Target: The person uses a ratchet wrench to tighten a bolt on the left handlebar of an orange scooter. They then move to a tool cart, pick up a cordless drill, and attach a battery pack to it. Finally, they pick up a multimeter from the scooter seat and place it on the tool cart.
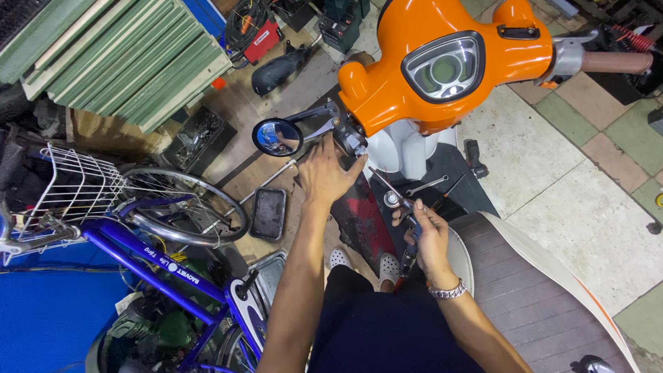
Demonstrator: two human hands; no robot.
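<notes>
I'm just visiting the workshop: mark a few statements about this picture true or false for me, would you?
1. The left hand rests on the handlebar beside the round mirror. True.
2. The right hand is empty. False: it holds a tool.
3. The scooter is green. False: it is orange.
4. A blue bicycle with a white basket stands to the left. True.
5. The right wrist wears a metal bracelet. True.
</notes>
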